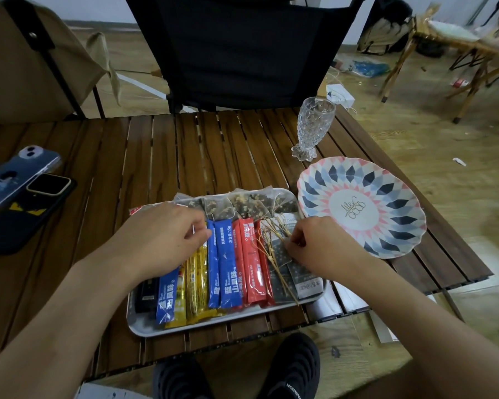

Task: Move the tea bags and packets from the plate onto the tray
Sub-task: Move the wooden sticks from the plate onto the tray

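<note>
Black rubber shoes sat nearest, below the front edge of the slatted wooden bench. Two bare forearms reached in over a white tray lying near that edge. Stick packets lay side by side across the tray, their long ends pointing toward the person: a black packet at the left, then yellow packets, blue packets, red packets, and grey-and-white sachets at the right end.

The left grip was curled over the top ends of the yellow packets with its thumb tip against the nearest blue one. Whether it pinched anything could not be told. The right grip was pressed together on a bunch of tan strings lying across the red packets and sachets, pinching them between thumb and fingertips.

Along the tray's far edge stood a row of mesh tea bags, overlapping the packet tops. So the tea bags and packets all lay on the tray. The scalloped plate sat just beside the tray's far right corner, its whole patterned face in view.

Behind the plate a cut-glass goblet stood upright. Far left on the bench lay two phones — a blue-cased phone and a dark phone. Beyond the bench stood a black folding chair and a tan chair.
</note>
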`<state>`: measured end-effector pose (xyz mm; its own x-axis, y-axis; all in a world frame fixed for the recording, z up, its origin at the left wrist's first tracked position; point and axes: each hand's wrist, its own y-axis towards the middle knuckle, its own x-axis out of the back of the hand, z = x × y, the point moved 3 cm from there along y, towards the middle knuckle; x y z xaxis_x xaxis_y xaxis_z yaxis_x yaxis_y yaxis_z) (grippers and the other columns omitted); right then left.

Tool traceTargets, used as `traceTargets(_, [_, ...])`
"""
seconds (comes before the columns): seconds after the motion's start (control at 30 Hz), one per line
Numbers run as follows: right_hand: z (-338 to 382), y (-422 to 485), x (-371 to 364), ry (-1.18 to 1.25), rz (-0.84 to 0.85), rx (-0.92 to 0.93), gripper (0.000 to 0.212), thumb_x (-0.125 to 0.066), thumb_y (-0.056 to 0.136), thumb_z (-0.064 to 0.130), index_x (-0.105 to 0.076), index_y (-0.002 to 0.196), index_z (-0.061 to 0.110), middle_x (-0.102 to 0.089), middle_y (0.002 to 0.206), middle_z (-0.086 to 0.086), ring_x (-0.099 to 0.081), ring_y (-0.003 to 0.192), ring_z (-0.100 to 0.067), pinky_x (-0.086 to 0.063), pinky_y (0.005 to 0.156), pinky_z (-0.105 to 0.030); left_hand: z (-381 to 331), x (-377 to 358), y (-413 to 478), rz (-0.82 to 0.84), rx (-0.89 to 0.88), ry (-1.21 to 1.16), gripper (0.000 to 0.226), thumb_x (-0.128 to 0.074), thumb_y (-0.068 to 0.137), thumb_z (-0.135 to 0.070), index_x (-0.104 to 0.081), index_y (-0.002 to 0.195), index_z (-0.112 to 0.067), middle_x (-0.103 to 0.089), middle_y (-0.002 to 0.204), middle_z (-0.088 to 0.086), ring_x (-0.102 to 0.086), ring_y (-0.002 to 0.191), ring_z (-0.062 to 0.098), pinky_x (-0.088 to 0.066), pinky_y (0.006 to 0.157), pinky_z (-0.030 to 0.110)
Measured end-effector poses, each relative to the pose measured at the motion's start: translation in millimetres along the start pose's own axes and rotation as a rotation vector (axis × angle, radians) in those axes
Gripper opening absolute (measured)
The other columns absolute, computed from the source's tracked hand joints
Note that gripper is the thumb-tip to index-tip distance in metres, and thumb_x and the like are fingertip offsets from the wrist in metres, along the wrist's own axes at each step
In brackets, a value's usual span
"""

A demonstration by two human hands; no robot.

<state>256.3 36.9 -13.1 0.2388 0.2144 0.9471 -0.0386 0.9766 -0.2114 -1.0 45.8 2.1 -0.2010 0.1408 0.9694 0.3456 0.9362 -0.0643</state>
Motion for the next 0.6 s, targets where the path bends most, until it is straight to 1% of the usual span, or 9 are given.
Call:
traceTargets(0.1, [-0.1,3.2,-0.9,-0.034,-0.021,-0.012,0.023,-0.061,0.093,0.040,-0.067,0.089,0.018,-0.068,0.083,-0.001,-0.066,0.073,-0.017,-0.058,0.068,-0.034,0.1,0.6,-0.3,0.001,0.003,0.000,0.022,-0.047,0.097,-0.057,-0.052,0.085,-0.040,-0.061,0.080,-0.017,-0.057,0.075,-0.003,-0.037,0.056,0.018])
traceTargets(0.2, [6.3,-1.9,6.1,0.005,-0.069,0.037,0.025,-0.061,0.093,0.045,-0.064,0.091,0.020,-0.068,0.084,0.000,-0.065,0.073,-0.016,-0.059,0.068,-0.035,0.3,1.6,-0.2,0.001,0.008,-0.007,0.021,-0.047,0.097,-0.057,-0.051,0.084,-0.041,-0.060,0.081,-0.018,-0.056,0.076,-0.003,-0.037,0.056,0.018])
traceTargets(0.23, [10.6,-6.1,8.0,0.041,-0.046,0.068,0.026,-0.062,0.092,0.048,-0.064,0.091,0.022,-0.068,0.083,0.003,-0.064,0.072,-0.013,-0.059,0.068,-0.033,0.5,1.8,-0.1,0.004,0.009,-0.008,0.021,-0.047,0.097,-0.057,-0.051,0.084,-0.041,-0.060,0.081,-0.018,-0.056,0.076,-0.003,-0.037,0.057,0.019])
traceTargets(0.33, [26.3,-22.1,5.2,0.084,0.134,0.145,0.031,-0.068,0.084,0.055,-0.060,0.088,0.025,-0.065,0.082,0.009,-0.062,0.073,-0.005,-0.055,0.064,-0.023,1.2,1.0,0.0,0.008,0.013,-0.009,0.022,-0.047,0.097,-0.057,-0.051,0.083,-0.041,-0.060,0.080,-0.017,-0.056,0.075,-0.003,-0.039,0.057,0.019])
traceTargets(0.37, [29.4,-25.2,2.4,0.062,0.158,0.158,0.030,-0.069,0.084,0.054,-0.060,0.087,0.026,-0.064,0.083,0.010,-0.062,0.073,-0.004,-0.052,0.063,-0.021,1.4,0.7,0.2,0.007,0.014,-0.008,0.022,-0.047,0.097,-0.058,-0.051,0.083,-0.041,-0.060,0.080,-0.017,-0.056,0.075,-0.003,-0.039,0.057,0.019])
traceTargets(0.47, [31.9,-27.3,-1.5,0.004,0.129,0.169,0.022,-0.069,0.087,0.046,-0.058,0.082,0.028,-0.061,0.081,0.011,-0.060,0.073,-0.003,-0.045,0.060,-0.018,2.2,0.0,0.5,0.005,0.013,-0.008,0.022,-0.047,0.097,-0.058,-0.054,0.086,-0.040,-0.060,0.081,-0.018,-0.056,0.076,-0.004,-0.039,0.058,0.019])
traceTargets(0.53, [30.4,-26.5,-2.8,0.035,0.137,0.150,0.019,-0.068,0.089,0.043,-0.060,0.081,0.028,-0.063,0.083,0.011,-0.059,0.073,-0.002,-0.046,0.061,-0.018,2.1,0.1,0.3,0.010,0.011,-0.012,0.022,-0.047,0.097,-0.058,-0.054,0.087,-0.040,-0.061,0.081,-0.018,-0.056,0.076,-0.003,-0.040,0.058,0.019])
traceTargets(0.6, [28.6,-25.8,-3.5,0.066,0.143,0.122,0.018,-0.066,0.091,0.041,-0.065,0.085,0.025,-0.065,0.086,0.010,-0.060,0.074,-0.002,-0.048,0.062,-0.017,1.2,0.6,0.3,0.009,0.010,-0.014,0.021,-0.048,0.097,-0.057,-0.054,0.086,-0.040,-0.061,0.080,-0.017,-0.057,0.075,-0.003,-0.038,0.057,0.019])
